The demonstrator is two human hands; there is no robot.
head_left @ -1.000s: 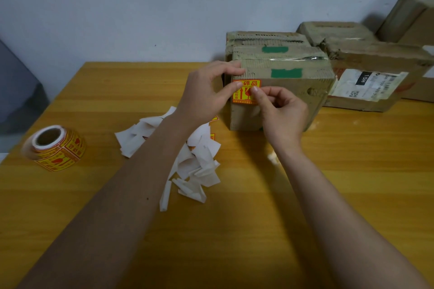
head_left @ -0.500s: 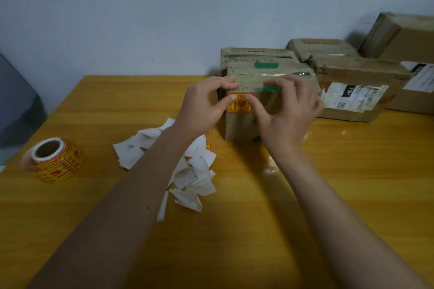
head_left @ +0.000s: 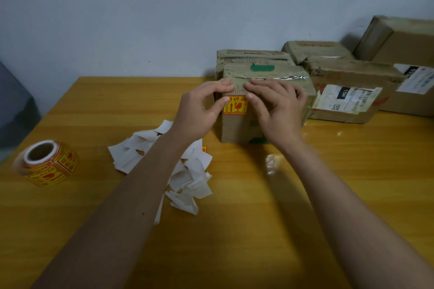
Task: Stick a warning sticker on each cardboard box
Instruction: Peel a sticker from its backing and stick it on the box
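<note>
Left hand: the left hand (head_left: 199, 110) is on the front left edge of the small brown cardboard box (head_left: 237, 128); thumb tip presses the left edge of the sticker, fingers lie curved over the box's top front edge.
Right hand: the right hand (head_left: 277, 110) mirrors it on the other side; thumb tip at the sticker's upper right corner, fingers spread across the box's top front edge. Neither hand grips anything.
Sticker: yellow-and-red rectangular warning sticker (head_left: 234, 106) lies flat on the box's front face, between the two thumbs.
Sticker supply: roll of yellow-and-red warning stickers (head_left: 47, 163) stands well to the left of the left forearm.
Waste: pile of white backing-paper scraps (head_left: 187, 171), under and beside the left forearm.
Other stock: larger brown cardboard box with a white shipping label (head_left: 347, 91), just beyond the right hand.
Surface: yellow wooden table (head_left: 234, 230).
</note>
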